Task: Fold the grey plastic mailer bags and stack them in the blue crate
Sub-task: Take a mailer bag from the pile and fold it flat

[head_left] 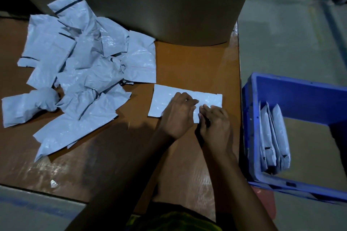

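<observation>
Two hands on one mailer [165, 100] – it lies flat on the brown table [189, 62], a long grey strip already folded, running leftward and away from the fingertips.

- Left hand [178, 116]: fingers bent, tips together, set down on the middle of the strip. Cannot tell whether they pinch a fold or only press.
- Right hand [216, 127]: just beside the left fingertips, nearly touching them. Fingers [205, 108] curled and close together, thumb underneath at the strip's near edge, pinching the plastic there.
- Edges: the strip's far edge and left end lie bare beyond the fingers; its right end shows past the right knuckles, near the table's right edge.
- Room: bare tabletop beyond the fingertips, up to the big brown roll [150, 5] standing at the back. Bare tabletop also on the wrist side.
- Left of the left hand, well apart: pile of loose mailers [80, 69], crumpled and overlapping – one twisted into a knot.
- Right of the right hand, off the table and lower: blue crate [285, 90]. Folded mailers [274, 142] stand on edge against the crate wall nearest the fingers; the other part of its floor shows brown.
</observation>
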A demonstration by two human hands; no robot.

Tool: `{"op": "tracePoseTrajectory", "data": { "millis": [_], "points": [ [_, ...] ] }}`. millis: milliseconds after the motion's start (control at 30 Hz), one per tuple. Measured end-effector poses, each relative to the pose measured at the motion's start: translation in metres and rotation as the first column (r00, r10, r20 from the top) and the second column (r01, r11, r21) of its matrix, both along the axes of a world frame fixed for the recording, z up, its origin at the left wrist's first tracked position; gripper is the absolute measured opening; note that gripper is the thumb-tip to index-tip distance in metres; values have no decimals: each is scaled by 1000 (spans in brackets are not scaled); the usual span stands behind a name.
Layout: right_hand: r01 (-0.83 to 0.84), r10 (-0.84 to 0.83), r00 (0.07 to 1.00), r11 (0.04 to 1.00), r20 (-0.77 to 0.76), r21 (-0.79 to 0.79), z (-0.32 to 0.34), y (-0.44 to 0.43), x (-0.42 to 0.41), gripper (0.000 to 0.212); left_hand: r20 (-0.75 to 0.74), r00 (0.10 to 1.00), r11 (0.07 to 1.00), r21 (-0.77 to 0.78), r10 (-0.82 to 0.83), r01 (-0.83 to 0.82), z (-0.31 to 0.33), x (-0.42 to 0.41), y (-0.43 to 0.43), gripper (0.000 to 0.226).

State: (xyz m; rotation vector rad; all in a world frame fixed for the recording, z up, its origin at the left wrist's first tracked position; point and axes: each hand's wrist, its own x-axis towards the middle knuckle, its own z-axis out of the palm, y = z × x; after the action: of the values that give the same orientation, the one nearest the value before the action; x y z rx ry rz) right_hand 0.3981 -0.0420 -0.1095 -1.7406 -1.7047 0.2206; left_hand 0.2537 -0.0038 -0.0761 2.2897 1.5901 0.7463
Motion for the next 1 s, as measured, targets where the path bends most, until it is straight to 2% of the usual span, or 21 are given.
{"op": "tracePoseTrajectory", "data": {
  "millis": [200,267,400,633,767,833,1000],
  "points": [
    [-47,40,997,992,-65,-116,18,11,12,21,-166,985,996,-89,-37,22,-8,3,8,35],
    [-32,25,997,995,-76,-98,27,22,18,15,-188,981,994,-101,-50,31,-7,4,8,37],
    [-3,4,1000,999,19,-47,17,36,14,19,-174,984,994,-111,-29,10,-14,3,7,38],
    [49,-49,997,999,-54,-2,-1,32,8,20,-162,987,993,-112,6,-25,-19,6,7,38],
    [-39,37,999,996,-32,-84,11,33,16,25,-159,987,993,-112,10,-28,-13,5,4,41],
    [-27,24,999,994,-26,-107,20,24,18,28,-168,986,995,-102,-4,-13,-11,3,2,45],
    [61,-60,998,998,36,-29,16,-15,10,17,-156,987,998,-54,-40,32,-8,0,-10,57]
  ]
}}
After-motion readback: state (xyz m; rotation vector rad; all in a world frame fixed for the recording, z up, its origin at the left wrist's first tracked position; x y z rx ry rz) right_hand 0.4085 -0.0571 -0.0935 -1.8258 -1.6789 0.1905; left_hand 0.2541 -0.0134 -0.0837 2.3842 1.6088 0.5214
